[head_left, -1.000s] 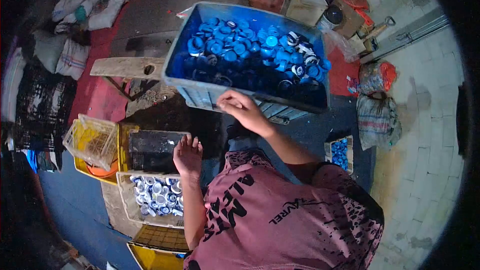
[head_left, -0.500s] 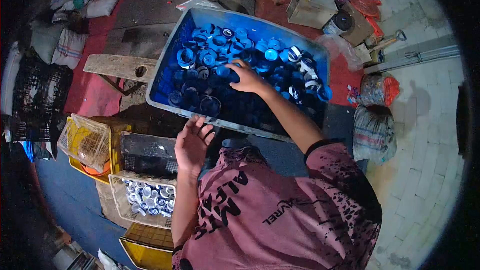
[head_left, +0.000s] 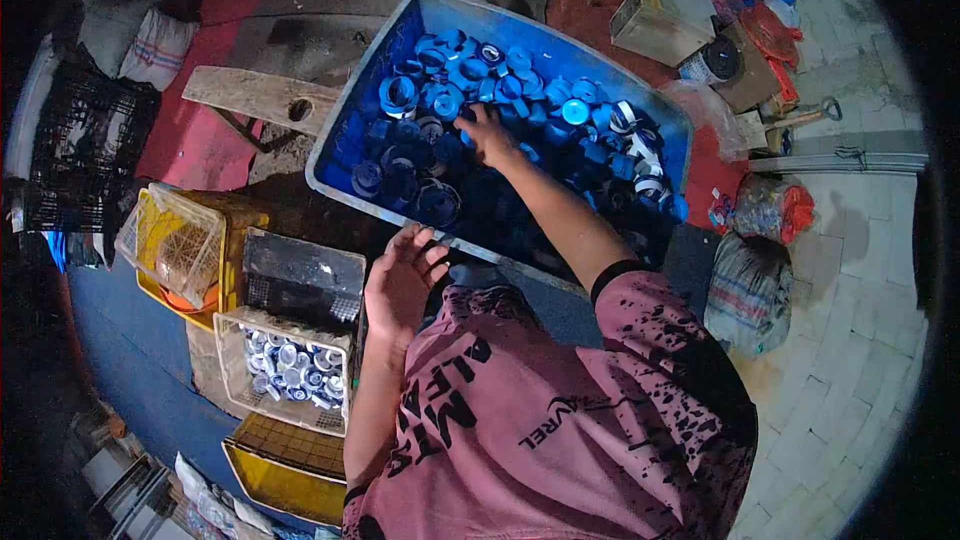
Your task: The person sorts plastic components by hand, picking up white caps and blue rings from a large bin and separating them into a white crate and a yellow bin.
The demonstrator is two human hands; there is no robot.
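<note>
Right hand (head_left: 488, 133) reaches into the far blue tub (head_left: 640, 90), fingers curled down onto the blue caps (head_left: 470, 75) at mid-pile; whether a cap is actually pinched cannot be told. Left hand (head_left: 400, 275) hovers just near of the tub's near rim, fingers loosely spread, holding nothing. The white crate (head_left: 240, 325) at near left holds a shallow layer of blue-and-white caps (head_left: 290, 365). Judged progress: early, since the tub is heaped and most caps remain there
</note>
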